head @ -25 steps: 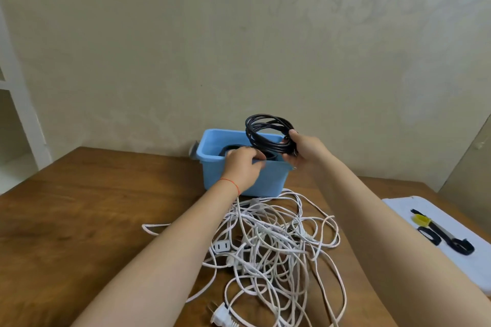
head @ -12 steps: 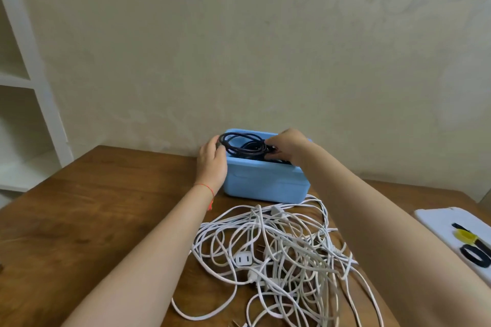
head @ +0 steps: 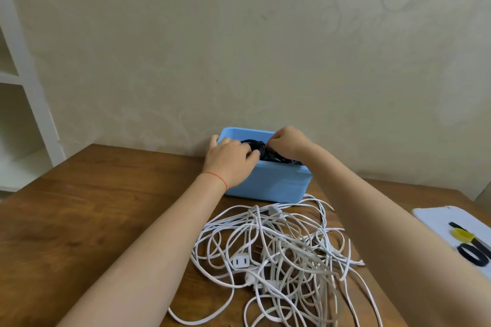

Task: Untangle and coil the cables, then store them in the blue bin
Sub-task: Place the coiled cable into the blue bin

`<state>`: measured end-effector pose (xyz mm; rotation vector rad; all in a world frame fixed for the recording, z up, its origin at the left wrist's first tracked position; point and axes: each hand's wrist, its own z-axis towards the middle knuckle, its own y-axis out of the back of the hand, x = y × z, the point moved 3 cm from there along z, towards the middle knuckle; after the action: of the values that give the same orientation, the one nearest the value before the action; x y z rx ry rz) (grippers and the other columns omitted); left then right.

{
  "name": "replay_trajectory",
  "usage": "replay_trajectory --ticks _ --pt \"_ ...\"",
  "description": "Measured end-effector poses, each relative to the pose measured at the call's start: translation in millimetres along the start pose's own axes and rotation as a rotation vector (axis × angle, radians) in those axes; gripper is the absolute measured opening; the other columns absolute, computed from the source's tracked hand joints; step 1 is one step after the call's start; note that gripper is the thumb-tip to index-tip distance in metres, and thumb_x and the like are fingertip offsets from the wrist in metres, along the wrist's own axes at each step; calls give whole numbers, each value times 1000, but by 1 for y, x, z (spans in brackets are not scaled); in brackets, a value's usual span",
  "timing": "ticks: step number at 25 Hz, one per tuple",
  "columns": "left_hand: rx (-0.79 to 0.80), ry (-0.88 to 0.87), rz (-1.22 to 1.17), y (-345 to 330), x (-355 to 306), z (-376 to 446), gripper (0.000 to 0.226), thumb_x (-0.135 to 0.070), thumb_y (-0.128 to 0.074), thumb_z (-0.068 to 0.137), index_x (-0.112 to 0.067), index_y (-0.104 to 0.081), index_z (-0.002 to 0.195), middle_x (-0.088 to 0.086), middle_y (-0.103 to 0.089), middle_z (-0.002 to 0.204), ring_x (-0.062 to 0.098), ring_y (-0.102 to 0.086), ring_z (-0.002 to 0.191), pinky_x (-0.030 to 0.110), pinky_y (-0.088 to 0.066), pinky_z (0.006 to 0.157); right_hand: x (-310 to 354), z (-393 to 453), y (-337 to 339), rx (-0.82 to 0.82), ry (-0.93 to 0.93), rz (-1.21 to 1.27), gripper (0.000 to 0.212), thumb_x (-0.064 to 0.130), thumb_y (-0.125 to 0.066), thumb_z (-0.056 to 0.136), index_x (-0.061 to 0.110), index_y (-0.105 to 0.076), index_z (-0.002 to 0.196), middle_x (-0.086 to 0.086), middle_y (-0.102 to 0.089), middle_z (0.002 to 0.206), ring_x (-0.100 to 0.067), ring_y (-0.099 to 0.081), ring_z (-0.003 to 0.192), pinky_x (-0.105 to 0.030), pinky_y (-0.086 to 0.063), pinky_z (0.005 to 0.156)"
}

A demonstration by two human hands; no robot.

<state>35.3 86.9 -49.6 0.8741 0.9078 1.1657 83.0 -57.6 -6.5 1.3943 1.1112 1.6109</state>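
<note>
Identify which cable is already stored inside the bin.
The black cable, lying in the blue bin; the white cables sprawl tangled on the table.

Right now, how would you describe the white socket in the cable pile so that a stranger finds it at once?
Start at the blue bin by the wall on the wooden table. In front of it lies a tangle of white cables. At the tangle's left side sits the white socket, a small block with two dark slots, unlike the thin cords around it.

Both hands (head: 231,159) press black cable (head: 268,152) into blue bin (head: 276,183); white cables (head: 279,255) tangled nearby.
</note>
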Motion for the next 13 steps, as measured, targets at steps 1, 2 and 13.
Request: replay_trajectory --ticks 1,2,13 --pt "73 -15 46 -1 -4 0 59 -59 -23 99 -23 -64 77 -3 -63 84 20 -52 100 47 -23 108 1 -1 1 55 11 -79 25 19 -46 94 6 -54 75 -6 -48 69 -23 -42 65 -28 -33 56" --pt "138 -13 63 -2 -5 0 66 -68 -21 96 -24 -65 75 -4 -62 80 20 -50 98 49 -21 109 2 -2 1 105 13 -150 28 25 -44 97 10 -53 76 -5 -51 74 -23 -47 72 -29 -35 62" --pt "44 310 -407 13 -35 -32 12 -26 -58 93 -15 -63 91 11 -69 103 31 -62 101 37 -49 83 -24 -66 13 -94 104 -80 33 34 -58 94 9 -44 110 -5 -54 89 -27 -53 82 -34 -41 65"
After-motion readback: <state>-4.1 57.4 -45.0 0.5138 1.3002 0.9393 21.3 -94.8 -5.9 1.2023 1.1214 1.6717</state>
